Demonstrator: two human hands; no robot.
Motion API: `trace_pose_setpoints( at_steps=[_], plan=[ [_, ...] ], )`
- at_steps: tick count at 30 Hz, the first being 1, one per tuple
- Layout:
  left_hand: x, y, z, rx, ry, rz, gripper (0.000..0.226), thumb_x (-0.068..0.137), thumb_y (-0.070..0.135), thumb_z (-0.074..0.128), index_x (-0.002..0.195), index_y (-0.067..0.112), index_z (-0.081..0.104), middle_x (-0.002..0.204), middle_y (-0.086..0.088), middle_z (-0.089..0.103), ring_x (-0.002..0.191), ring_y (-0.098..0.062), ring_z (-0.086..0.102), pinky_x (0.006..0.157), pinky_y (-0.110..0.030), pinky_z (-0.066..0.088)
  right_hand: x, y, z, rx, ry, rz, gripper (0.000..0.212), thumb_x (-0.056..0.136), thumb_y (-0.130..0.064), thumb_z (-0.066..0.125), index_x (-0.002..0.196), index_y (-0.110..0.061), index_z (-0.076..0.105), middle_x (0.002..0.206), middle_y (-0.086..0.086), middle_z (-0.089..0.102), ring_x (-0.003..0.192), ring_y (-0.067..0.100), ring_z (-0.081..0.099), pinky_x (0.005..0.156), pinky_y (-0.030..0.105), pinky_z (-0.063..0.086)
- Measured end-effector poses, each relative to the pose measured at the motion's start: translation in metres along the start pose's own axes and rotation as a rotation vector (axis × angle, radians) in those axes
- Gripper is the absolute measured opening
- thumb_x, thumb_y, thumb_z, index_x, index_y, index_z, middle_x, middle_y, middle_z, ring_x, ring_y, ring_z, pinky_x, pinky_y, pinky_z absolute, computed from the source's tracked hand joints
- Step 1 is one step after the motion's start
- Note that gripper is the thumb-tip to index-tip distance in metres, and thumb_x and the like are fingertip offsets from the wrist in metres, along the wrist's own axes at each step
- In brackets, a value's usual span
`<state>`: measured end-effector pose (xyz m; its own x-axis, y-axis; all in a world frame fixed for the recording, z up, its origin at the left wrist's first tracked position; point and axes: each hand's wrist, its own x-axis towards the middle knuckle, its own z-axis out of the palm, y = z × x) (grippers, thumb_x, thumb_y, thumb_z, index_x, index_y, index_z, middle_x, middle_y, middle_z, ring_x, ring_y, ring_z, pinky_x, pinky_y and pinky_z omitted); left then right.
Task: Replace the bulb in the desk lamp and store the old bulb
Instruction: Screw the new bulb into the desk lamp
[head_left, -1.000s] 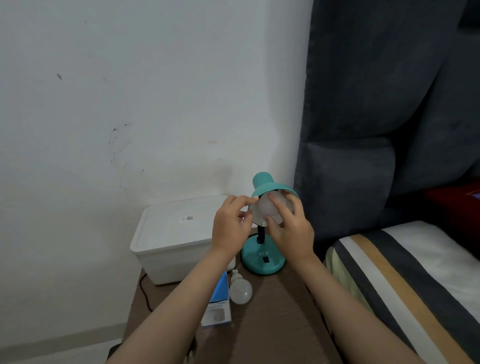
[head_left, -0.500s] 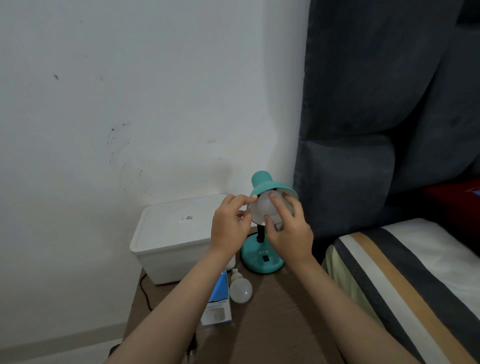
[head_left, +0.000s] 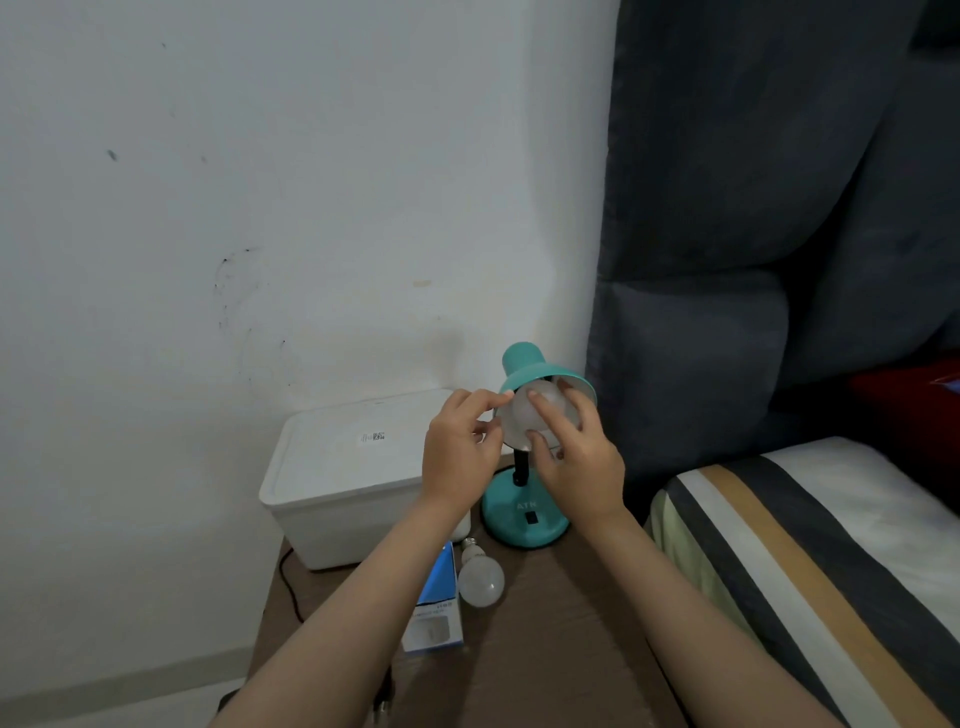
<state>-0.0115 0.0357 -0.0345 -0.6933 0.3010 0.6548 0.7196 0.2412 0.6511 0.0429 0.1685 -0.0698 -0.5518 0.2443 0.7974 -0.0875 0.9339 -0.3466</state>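
A teal desk lamp (head_left: 523, 519) stands on the brown bedside table (head_left: 545, 649), its shade tilted toward me. A white bulb (head_left: 537, 413) sits inside the shade. My right hand (head_left: 579, 462) has its fingers spread around that bulb. My left hand (head_left: 457, 457) pinches the shade's left rim. A second white bulb (head_left: 480, 581) lies loose on the table in front of the lamp base, beside a blue and white bulb box (head_left: 435, 608).
A white lidded plastic bin (head_left: 348, 467) sits at the table's back left against the wall. A black cord (head_left: 288, 587) runs down the table's left side. A dark padded headboard (head_left: 727, 312) and a striped bed (head_left: 831, 545) lie to the right.
My right hand's fingers have shifted around the bulb in the shade. The left hand stays on the rim. The view has drifted slightly.
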Motion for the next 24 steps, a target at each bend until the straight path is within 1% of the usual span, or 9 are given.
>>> trace_pose_setpoints(
  at_steps=[4, 6, 8, 11, 14, 16, 20, 22, 24],
  plan=[
    [0.0013, 0.0003, 0.0004, 0.002, -0.010, 0.001, 0.035, 0.079, -0.006, 0.059, 0.100, 0.021, 0.067, 0.090, -0.003, 0.062, 0.070, -0.011, 0.063, 0.066, -0.011, 0.051, 0.0021, -0.0042, 0.0005, 0.040, 0.027, 0.144, 0.047, 0.078, -0.033, 0.073, 0.120, -0.021, 0.055, 0.106, 0.008, 0.059, 0.066, 0.022, 0.062, 0.042, 0.026, 0.050],
    [0.0013, 0.0004, -0.0004, 0.002, -0.012, 0.008, 0.035, 0.079, -0.006, 0.059, 0.100, 0.020, 0.067, 0.091, -0.003, 0.062, 0.070, -0.012, 0.063, 0.067, -0.012, 0.051, 0.0031, -0.0062, 0.0001, 0.055, 0.037, 0.194, 0.049, 0.077, -0.039, 0.074, 0.117, -0.020, 0.054, 0.101, 0.007, 0.058, 0.066, 0.022, 0.062, 0.044, 0.023, 0.045],
    [0.0014, 0.0005, -0.0017, 0.000, -0.020, 0.005, 0.035, 0.078, -0.006, 0.059, 0.100, 0.020, 0.067, 0.091, -0.004, 0.062, 0.070, -0.012, 0.064, 0.067, -0.014, 0.052, 0.0038, -0.0074, -0.0008, 0.055, 0.021, 0.183, 0.051, 0.076, -0.037, 0.075, 0.118, -0.020, 0.052, 0.107, 0.008, 0.056, 0.069, 0.022, 0.062, 0.046, 0.022, 0.044],
    [0.0023, 0.0005, -0.0025, 0.001, -0.023, -0.004, 0.036, 0.078, -0.007, 0.059, 0.100, 0.020, 0.067, 0.092, -0.005, 0.062, 0.071, -0.014, 0.064, 0.069, -0.015, 0.053, 0.0057, -0.0067, -0.0035, 0.033, -0.047, 0.083, 0.057, 0.075, -0.022, 0.075, 0.126, -0.022, 0.049, 0.126, 0.013, 0.051, 0.072, 0.025, 0.064, 0.046, 0.025, 0.049],
    [0.0029, 0.0012, -0.0019, 0.007, -0.017, -0.003, 0.037, 0.077, -0.008, 0.059, 0.100, 0.019, 0.068, 0.092, -0.006, 0.063, 0.074, -0.015, 0.063, 0.070, -0.014, 0.052, 0.0084, -0.0063, -0.0046, 0.009, -0.094, 0.069, 0.061, 0.073, -0.011, 0.073, 0.128, -0.023, 0.050, 0.126, 0.013, 0.052, 0.071, 0.029, 0.064, 0.048, 0.025, 0.048],
    [0.0030, 0.0023, -0.0013, 0.007, -0.022, -0.004, 0.036, 0.078, -0.008, 0.058, 0.100, 0.019, 0.068, 0.093, -0.005, 0.063, 0.075, -0.014, 0.063, 0.070, -0.013, 0.052, 0.0085, -0.0070, -0.0046, 0.017, -0.090, 0.113, 0.058, 0.073, -0.015, 0.074, 0.126, -0.022, 0.051, 0.122, 0.012, 0.053, 0.075, 0.029, 0.064, 0.050, 0.026, 0.047],
    [0.0031, 0.0039, -0.0002, 0.013, -0.027, -0.010, 0.038, 0.076, -0.009, 0.057, 0.099, 0.019, 0.068, 0.093, -0.005, 0.064, 0.071, -0.014, 0.062, 0.069, -0.012, 0.050, 0.0091, -0.0068, -0.0051, 0.139, -0.039, 0.332, 0.058, 0.077, -0.041, 0.071, 0.124, -0.017, 0.048, 0.116, 0.004, 0.056, 0.092, 0.023, 0.061, 0.060, 0.029, 0.049],
    [0.0024, 0.0044, -0.0004, 0.011, -0.033, -0.015, 0.038, 0.076, -0.009, 0.057, 0.099, 0.019, 0.068, 0.093, -0.005, 0.063, 0.071, -0.015, 0.062, 0.069, -0.016, 0.052, 0.0075, -0.0074, -0.0060, 0.144, -0.029, 0.339, 0.060, 0.077, -0.045, 0.071, 0.124, -0.016, 0.048, 0.116, 0.004, 0.057, 0.093, 0.024, 0.061, 0.061, 0.033, 0.052],
    [0.0024, 0.0039, -0.0015, 0.009, -0.027, -0.021, 0.037, 0.076, -0.009, 0.057, 0.099, 0.019, 0.068, 0.093, -0.006, 0.064, 0.074, -0.016, 0.063, 0.069, -0.019, 0.054, 0.0053, -0.0083, -0.0078, 0.111, -0.026, 0.280, 0.060, 0.075, -0.040, 0.073, 0.124, -0.017, 0.049, 0.117, 0.007, 0.055, 0.087, 0.025, 0.062, 0.056, 0.033, 0.053]
  ],
)
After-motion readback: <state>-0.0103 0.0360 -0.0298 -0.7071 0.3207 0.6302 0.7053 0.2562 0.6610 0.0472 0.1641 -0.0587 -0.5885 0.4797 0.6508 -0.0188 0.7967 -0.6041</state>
